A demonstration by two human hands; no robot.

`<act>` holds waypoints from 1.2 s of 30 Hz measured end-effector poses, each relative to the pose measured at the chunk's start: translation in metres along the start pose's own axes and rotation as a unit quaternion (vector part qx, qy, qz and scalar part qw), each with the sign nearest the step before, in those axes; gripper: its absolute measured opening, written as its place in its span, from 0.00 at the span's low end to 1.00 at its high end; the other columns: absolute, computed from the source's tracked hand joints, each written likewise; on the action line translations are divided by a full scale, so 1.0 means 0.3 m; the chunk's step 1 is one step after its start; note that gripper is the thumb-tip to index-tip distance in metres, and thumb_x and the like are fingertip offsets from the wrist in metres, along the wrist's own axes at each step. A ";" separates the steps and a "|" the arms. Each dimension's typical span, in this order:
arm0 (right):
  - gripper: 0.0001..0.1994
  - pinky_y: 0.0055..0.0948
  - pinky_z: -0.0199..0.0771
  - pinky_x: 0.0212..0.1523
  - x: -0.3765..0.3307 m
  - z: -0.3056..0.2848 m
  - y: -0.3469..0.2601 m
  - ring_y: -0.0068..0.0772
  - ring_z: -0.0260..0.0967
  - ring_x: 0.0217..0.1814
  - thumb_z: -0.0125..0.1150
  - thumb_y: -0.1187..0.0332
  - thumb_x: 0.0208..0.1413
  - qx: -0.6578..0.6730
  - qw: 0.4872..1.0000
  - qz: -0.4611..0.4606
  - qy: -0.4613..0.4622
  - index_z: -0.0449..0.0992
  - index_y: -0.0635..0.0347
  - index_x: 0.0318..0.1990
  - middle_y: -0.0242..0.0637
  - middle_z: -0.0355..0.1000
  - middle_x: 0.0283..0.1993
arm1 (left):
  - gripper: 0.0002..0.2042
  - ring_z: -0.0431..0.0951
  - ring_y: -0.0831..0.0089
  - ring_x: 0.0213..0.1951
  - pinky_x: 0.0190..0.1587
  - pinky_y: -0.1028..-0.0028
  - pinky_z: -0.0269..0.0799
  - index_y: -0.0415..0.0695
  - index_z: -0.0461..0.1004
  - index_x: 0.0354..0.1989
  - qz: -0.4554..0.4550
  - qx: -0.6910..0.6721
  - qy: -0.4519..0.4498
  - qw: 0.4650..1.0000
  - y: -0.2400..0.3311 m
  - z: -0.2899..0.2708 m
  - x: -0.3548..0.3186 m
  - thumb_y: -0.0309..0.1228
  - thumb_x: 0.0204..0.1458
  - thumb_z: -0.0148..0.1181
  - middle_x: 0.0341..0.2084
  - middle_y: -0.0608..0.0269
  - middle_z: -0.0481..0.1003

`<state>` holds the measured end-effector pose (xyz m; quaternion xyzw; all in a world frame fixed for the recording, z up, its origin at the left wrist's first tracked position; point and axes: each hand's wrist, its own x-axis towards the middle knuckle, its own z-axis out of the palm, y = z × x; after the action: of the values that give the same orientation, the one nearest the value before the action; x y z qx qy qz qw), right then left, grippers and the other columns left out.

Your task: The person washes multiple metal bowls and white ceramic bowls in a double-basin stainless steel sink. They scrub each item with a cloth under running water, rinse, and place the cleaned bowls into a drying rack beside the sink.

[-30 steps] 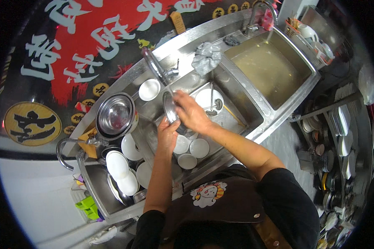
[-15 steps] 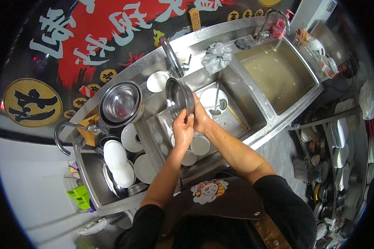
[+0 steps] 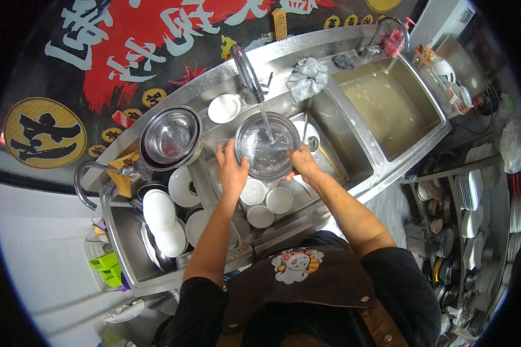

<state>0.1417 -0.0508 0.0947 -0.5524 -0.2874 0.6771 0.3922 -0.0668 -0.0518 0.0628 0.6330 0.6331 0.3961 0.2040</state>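
Note:
A round stainless steel bowl (image 3: 257, 159) is held mouth up under the middle faucet (image 3: 248, 72), and a stream of water falls into it. My right hand (image 3: 305, 163) grips its right rim, thumb on top and fingers beneath. At the left rim is my left hand (image 3: 233, 172), thumb over the edge and fingers along the outside. Below the bowl, several small white dishes (image 3: 279, 200) lie in the middle sink basin (image 3: 353, 159). Partly behind my right hand, a ladle (image 3: 312, 143) rests on a white plate.
Nested steel basins (image 3: 171, 136) stand at the left of the counter. White plates (image 3: 171, 240) fill the left basin. A white bowl (image 3: 224, 109) and grey cloth (image 3: 308, 79) sit along the back ledge. Cloudy water (image 3: 382, 104) fills the right basin. Shelves of dishes (image 3: 469, 185) stand at right.
The steel bowl has gone from tilted on its side to mouth up beneath the faucet. Water now runs into it. My hands have moved apart to opposite sides of its rim.

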 end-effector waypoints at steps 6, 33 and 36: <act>0.25 0.41 0.73 0.26 -0.026 0.038 -0.015 0.49 0.74 0.25 0.49 0.77 0.50 -0.320 0.893 -0.298 0.105 0.60 0.61 0.59 0.54 0.73 0.27 | 0.13 0.74 0.65 0.43 0.47 0.64 0.72 0.40 0.71 0.47 -0.445 -0.585 -0.168 0.657 -0.064 0.223 -0.058 0.29 0.54 0.56 0.44 0.59 0.73; 0.18 0.27 0.66 0.13 0.135 -0.161 0.021 0.28 0.68 0.16 0.53 0.73 0.49 0.026 0.991 -0.103 0.084 0.70 0.67 0.49 0.39 0.73 0.25 | 0.09 0.76 0.65 0.38 0.42 0.65 0.73 0.36 0.74 0.37 -0.407 -0.573 -0.174 0.689 0.076 0.197 -0.002 0.19 0.46 0.59 0.33 0.59 0.76; 0.14 0.26 0.61 0.12 0.278 -0.032 0.233 0.29 0.64 0.15 0.63 0.70 0.46 0.122 0.956 -0.080 0.254 0.72 0.70 0.38 0.39 0.71 0.23 | 0.17 0.76 0.64 0.36 0.41 0.63 0.73 0.36 0.69 0.43 -0.370 -0.579 -0.104 0.719 0.125 0.223 -0.008 0.12 0.42 0.53 0.33 0.57 0.74</act>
<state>0.1292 -0.0173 -0.0086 -0.6293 -0.1372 0.5109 0.5693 0.0084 -0.0422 0.0503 0.1438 0.4385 0.5101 0.7258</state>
